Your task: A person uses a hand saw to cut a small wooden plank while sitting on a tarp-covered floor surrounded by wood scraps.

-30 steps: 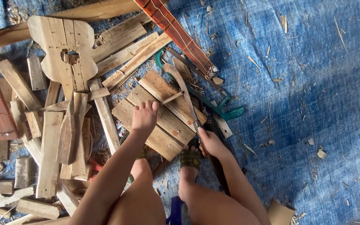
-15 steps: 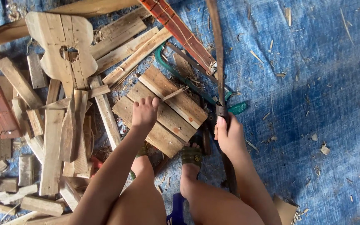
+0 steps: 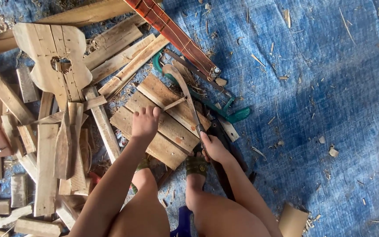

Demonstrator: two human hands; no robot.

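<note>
Under your left hand (image 3: 144,123) the slatted board (image 3: 161,120) is bare wood, unpainted, matt & rough, w/ pale grain and some darker stains. Your right hand (image 3: 213,148) grips a curved blade (image 3: 185,94) of dull grey metal, not shiny, w/ a dark handle, and the thin stick (image 3: 174,104) on the board is raw wood too. The ground sheet (image 3: 321,87) is blue woven plastic, faded & wrinkled, w/ wood chips on it; the guitar-shaped cutout (image 3: 51,57) is pale sanded-looking wood, smoother than the scrap planks (image 3: 44,166).
</note>
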